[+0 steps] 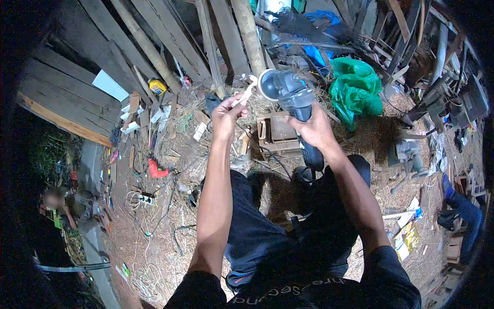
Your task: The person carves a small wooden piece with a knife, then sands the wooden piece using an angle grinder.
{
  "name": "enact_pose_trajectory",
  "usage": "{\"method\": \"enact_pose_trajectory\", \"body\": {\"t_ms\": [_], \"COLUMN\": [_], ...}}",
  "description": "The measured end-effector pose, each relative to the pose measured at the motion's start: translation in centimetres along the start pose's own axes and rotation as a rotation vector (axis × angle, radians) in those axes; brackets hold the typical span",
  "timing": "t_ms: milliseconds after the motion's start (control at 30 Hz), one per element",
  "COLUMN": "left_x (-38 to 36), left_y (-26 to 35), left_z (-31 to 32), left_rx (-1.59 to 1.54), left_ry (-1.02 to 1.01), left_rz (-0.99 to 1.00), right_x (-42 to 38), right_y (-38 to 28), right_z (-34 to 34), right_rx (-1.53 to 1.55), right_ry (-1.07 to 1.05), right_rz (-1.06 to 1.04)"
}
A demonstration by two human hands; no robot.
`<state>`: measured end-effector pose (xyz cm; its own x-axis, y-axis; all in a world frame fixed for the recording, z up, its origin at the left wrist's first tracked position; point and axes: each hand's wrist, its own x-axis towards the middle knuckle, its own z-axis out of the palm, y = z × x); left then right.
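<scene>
My left hand (229, 116) pinches a small pale wooden piece (246, 96), its upper end close to the disc of a power tool. Whether the piece touches the disc cannot be made out. The tool, an angle grinder (294, 92) with a round pale disc (267, 85) at its head, is held in my right hand (315, 127), fingers wrapped round its dark body. Its lower end hangs above my knees. Below the hands sits a small wooden box (280, 129) on the littered ground.
A green plastic bag (356, 90) lies right of the grinder. Leftward are a red drill (157, 169), a yellow container (157, 86) and loose cords (146, 278). Planks (170, 36) lean behind. One person (54, 200) is at far left; another person's leg (471, 216) shows at far right.
</scene>
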<state>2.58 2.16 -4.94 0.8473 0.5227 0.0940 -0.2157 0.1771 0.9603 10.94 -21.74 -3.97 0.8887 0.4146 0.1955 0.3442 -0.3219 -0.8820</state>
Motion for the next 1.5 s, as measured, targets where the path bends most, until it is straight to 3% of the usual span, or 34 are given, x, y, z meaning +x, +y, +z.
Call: {"method": "enact_pose_trajectory", "body": {"t_ms": [133, 333, 667, 933, 1033, 1500], "left_x": [0.0, 0.2, -0.3, -0.4, -0.2, -0.7], "left_y": [0.6, 0.3, 0.9, 0.5, 0.4, 0.1], "left_z": [-0.3, 0.4, -0.5, 0.9, 1.1, 0.7], "left_rx": [-0.072, -0.087, -0.178, -0.213, -0.113, 0.212], "left_ry": [0.003, 0.023, -0.031, 0.015, 0.097, 0.077], "left_rz": [-0.042, -0.101, -0.205, -0.237, -0.258, -0.173], "right_x": [0.5, -0.2, 0.3, 0.0, -0.4, -0.5], "right_y": [1.1, 0.1, 0.4, 0.4, -0.7, -1.3], "right_z": [0.0, -0.3, -0.4, -0.1, -0.2, -0.2], "right_rx": [0.138, -0.07, 0.063, -0.024, -0.023, -0.006], "right_ry": [-0.013, 0.011, 0.004, 0.017, 0.024, -0.001], "right_rz": [0.037, -0.075, 0.017, -0.098, -0.146, -0.106]}}
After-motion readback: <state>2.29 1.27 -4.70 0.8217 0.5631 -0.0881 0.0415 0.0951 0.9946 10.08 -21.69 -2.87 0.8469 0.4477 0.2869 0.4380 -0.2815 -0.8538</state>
